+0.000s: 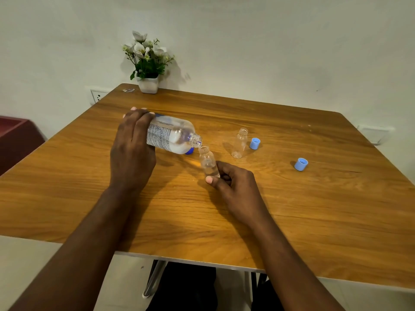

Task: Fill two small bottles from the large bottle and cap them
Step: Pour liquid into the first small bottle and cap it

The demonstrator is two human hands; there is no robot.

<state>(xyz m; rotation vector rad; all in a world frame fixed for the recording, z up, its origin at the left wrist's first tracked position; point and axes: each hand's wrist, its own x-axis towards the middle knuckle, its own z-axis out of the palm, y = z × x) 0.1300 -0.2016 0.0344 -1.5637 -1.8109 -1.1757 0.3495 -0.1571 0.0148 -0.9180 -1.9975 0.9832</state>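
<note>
My left hand (132,149) grips the large clear labelled bottle (171,135), tipped on its side above the table with its open neck pointing right and down. The neck meets the mouth of a small clear bottle (208,162) that stands on the table; my right hand (233,182) pinches it near its base. A little liquid shows at its bottom. A second small bottle (239,143) stands uncapped and looks empty, to the right. Two light blue caps lie loose: one (255,143) beside the second bottle, one (301,164) farther right. A darker blue cap (189,151) peeks out under the large bottle.
The wooden table (314,209) stands against a white wall. A white pot of flowers (147,63) sits at the far left corner, with a small object (128,90) beside it. A dark red piece of furniture (15,135) is at the left.
</note>
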